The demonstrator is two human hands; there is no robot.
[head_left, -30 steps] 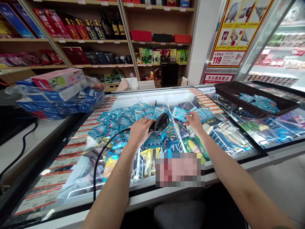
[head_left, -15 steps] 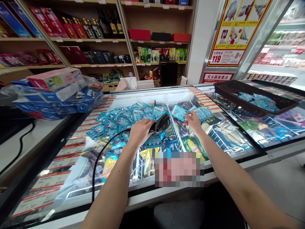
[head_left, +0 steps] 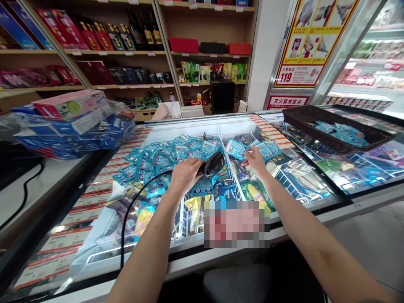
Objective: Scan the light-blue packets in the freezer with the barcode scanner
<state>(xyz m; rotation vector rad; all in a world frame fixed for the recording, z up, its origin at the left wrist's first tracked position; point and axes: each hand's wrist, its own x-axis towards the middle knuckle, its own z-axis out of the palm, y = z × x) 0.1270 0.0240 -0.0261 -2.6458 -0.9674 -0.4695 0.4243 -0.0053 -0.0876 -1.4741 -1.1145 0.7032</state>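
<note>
My left hand is wrapped round the handle of a black corded barcode scanner, whose head points right. Between the fingertips of my right hand is the edge of a small blue packet, a pale label with a barcode on its face. Scanner head and packet are a short way apart. Many similar blue packets lie spread over the freezer's glass top, under and left of the scanner. A few more blue packets lie just right of my right hand.
A dark tray with blue packets sits at the right. Plastic-wrapped blue boxes are stacked at the left. The scanner's black cable loops across the glass. Stocked shelves stand behind the freezer.
Both hands stay nearly in place, still holding the scanner and the packet. A reddish glow now shows on the packet's label. The view has shifted very slightly.
</note>
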